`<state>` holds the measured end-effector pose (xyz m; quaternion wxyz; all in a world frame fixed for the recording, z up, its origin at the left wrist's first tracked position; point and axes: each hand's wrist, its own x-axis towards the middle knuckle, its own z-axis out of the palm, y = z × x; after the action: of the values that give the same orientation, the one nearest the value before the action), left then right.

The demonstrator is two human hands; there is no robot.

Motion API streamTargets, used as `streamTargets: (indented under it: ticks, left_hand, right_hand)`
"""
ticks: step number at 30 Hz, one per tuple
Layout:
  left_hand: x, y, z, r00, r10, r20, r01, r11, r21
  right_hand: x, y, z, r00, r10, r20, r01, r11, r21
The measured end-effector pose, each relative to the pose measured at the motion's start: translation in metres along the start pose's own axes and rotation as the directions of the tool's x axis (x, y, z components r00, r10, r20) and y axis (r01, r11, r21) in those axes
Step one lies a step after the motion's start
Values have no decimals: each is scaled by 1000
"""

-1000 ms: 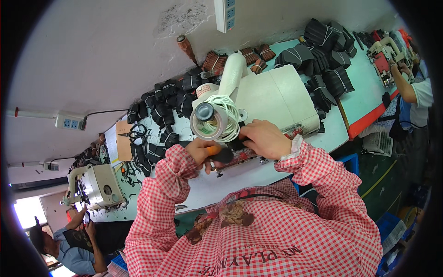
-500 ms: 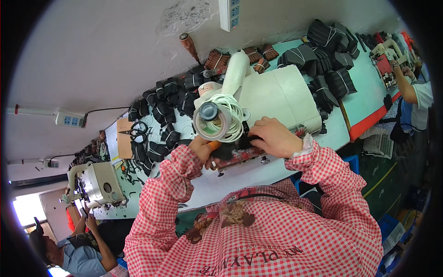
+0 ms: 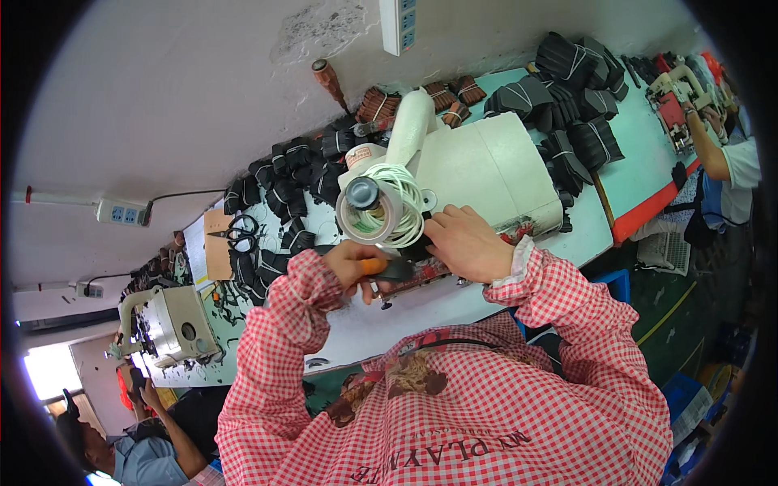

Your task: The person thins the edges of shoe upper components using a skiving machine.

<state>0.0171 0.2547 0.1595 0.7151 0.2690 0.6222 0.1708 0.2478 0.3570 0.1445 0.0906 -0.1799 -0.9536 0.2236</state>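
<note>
My left hand is closed on a flat black piece, held out from the front of the cream bench machine. Something orange, perhaps a finger cover, shows at its fingertips. My right hand rests at the machine's front edge, its fingers bent and close together beside a dark part under the machine's head. What those fingertips hold, if anything, is hidden. A coil of white cord hangs round the machine's round head, above both hands.
Bundles of black pieces crowd the table behind and left; more black bundles lie right. Brown bundles sit by the wall. Black scissors rest on cardboard. Co-workers sit at machines on either side.
My left hand has turned and drawn slightly left and away from the machine, showing more of the black piece. My right hand has shifted a little left along the machine's front.
</note>
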Motion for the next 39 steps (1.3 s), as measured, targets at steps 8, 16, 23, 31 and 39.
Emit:
streamTargets:
  ticks: [8,16,23,31,39]
  left_hand:
    - [11,-7,14,992,48,-114,-56,996,-70]
    - [-6,-23,-6,990,93,-102,-97,995,-37]
    - [5,-3,16,985,109,-135,-117,992,-49]
    - [4,-23,12,957,159,-243,-183,980,-78]
    - [13,4,35,934,195,-299,-207,978,-9]
  right_hand:
    - [-6,6,-6,999,4,35,-7,997,82]
    - [-6,6,-14,988,81,132,-88,995,53]
    - [3,-1,-8,987,26,159,-39,996,79]
    - [-2,3,-19,958,111,266,-155,976,152]
    - [1,3,-6,994,16,107,-42,969,245]
